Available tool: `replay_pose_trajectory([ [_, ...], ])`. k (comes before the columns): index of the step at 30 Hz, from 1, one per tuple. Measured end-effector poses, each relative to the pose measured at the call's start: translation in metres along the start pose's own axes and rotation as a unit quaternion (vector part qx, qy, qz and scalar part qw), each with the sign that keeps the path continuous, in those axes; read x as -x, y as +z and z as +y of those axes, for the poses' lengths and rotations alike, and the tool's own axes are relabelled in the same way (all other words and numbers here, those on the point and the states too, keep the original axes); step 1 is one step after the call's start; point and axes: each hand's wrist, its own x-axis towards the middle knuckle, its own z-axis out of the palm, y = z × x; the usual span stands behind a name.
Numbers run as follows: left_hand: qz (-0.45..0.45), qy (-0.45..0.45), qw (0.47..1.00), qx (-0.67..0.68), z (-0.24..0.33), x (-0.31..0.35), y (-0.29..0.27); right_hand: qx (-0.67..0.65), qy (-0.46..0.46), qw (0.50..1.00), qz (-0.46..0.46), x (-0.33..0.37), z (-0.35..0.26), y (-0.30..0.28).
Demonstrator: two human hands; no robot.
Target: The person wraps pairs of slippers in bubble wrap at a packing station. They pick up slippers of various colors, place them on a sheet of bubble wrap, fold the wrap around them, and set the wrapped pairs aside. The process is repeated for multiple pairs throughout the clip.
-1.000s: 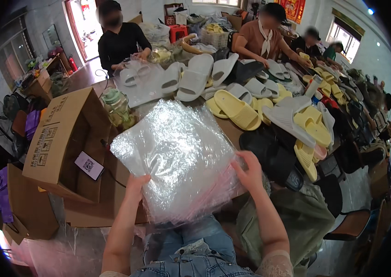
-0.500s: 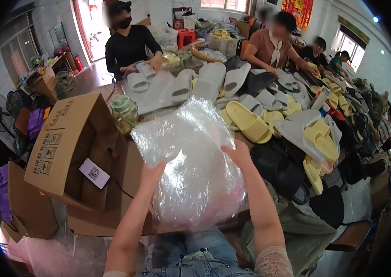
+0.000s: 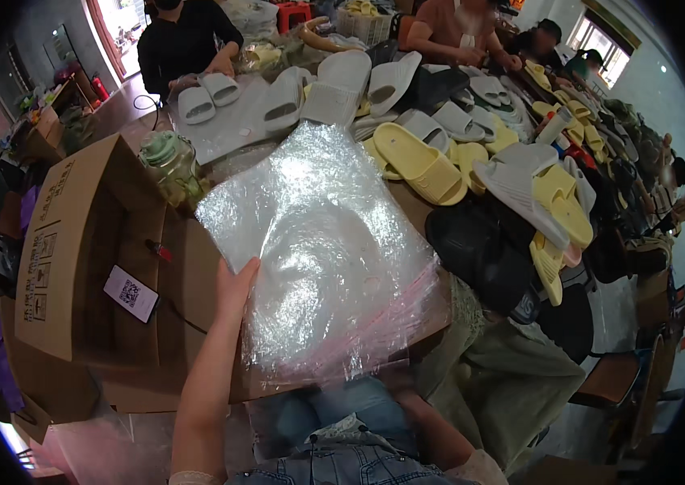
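Observation:
A stack of clear plastic bags with pinkish edges lies in front of me, shiny and crinkled, over the cardboard-covered table edge. My left hand grips its left side, thumb on top and the other fingers hidden beneath. Below the stack's near edge, by my lap, is my right hand, dim and blurred, its fingers not readable. Yellow slippers and grey slippers are heaped just past the bags.
An open cardboard box stands at the left, with a phone showing a square code on its flap. Behind it sits a green-lidded jar. Black slippers lie at the right. Co-workers handle slippers across the table, one in black.
My right hand has left the stack's right side and dropped toward my lap. The left hand stays on the bags. The whole view has shifted, so the far side sits higher.

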Motion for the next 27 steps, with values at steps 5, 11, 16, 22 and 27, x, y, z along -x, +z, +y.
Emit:
replay_pose_trajectory([
  [5,-0.014,-0.032,0.999,0.033,0.015,0.013,0.002,0.011,0.126,0.989,-0.082,-0.029,-0.003,0.019],
  [11,-0.012,-0.090,0.996,0.015,0.044,0.022,0.012,-0.014,0.174,0.977,-0.119,-0.081,-0.044,0.030],
  [16,0.023,-0.220,0.975,0.029,0.055,0.014,0.013,-0.027,0.197,0.968,-0.157,-0.105,-0.085,0.024],
  [22,0.020,-0.254,0.967,0.004,0.057,0.010,0.010,-0.029,0.206,0.959,-0.194,-0.129,-0.118,0.000],
  [27,0.022,-0.244,0.969,0.023,0.058,0.008,0.012,-0.018,0.202,0.956,-0.213,-0.142,-0.131,-0.010],
])
